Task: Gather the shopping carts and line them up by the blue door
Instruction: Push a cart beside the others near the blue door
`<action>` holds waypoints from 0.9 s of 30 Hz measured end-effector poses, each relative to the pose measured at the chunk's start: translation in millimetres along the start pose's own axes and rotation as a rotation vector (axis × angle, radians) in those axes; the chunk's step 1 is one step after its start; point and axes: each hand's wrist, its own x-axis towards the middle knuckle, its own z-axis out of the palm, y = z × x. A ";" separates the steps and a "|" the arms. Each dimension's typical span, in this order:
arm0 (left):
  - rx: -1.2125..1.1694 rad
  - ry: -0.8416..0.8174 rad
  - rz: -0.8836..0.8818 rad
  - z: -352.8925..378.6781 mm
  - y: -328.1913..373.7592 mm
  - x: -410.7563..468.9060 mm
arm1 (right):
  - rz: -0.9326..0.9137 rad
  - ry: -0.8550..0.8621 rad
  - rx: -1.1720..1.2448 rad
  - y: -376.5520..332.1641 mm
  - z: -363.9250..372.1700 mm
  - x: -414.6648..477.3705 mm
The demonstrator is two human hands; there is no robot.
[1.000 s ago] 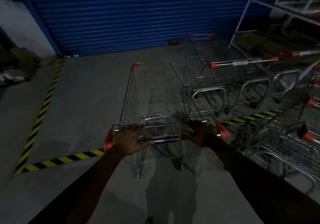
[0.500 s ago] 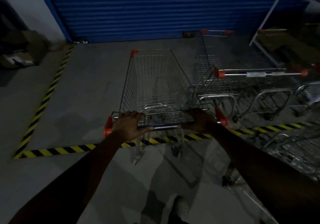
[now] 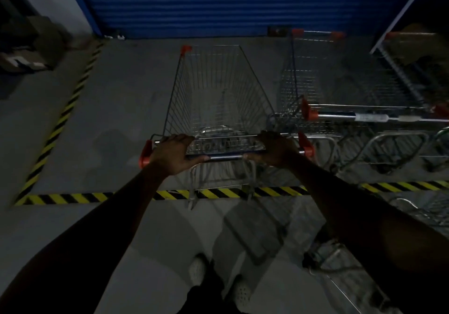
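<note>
Blue door point(image 3: 218, 2) sits closer now; left hand point(image 3: 173, 154) and right hand point(image 3: 274, 149), each grip clamped round cart handle point(image 3: 226, 156).

A grey concrete floor point(image 3: 116, 119) was marked with yellow-and-black striped tape point(image 3: 73, 197), laid across the foreground and along the left. A wire shopping cart point(image 3: 218, 90) was stood at the near line, a second cart point(image 3: 313, 75) just beside it on the right. Cardboard boxes point(image 3: 26, 58) were heaped far left.

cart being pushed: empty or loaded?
Empty. Through the wire basket of the cart only grey floor shows, and nothing lies inside it.
</note>
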 end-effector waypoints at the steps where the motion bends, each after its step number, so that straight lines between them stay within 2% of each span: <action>1: -0.004 -0.006 -0.001 -0.7 0.0 7.3 | -0.002 -0.008 0.007 2.9 -2.9 6.8; 9: 0.034 0.033 -0.033 -10.3 1.8 66.3 | -0.023 0.038 0.056 24.3 -27.1 57.0; 13: 0.048 0.040 -0.029 -11.3 -4.7 94.5 | 0.021 0.007 0.090 31.3 -35.3 83.3; 17: 0.032 0.033 0.003 -17.4 -12.2 117.1 | 0.020 0.069 0.119 34.5 -37.1 107.0; 27: 0.017 0.029 -0.020 -27.4 -10.4 140.6 | -0.029 0.101 0.007 48.6 -44.6 135.1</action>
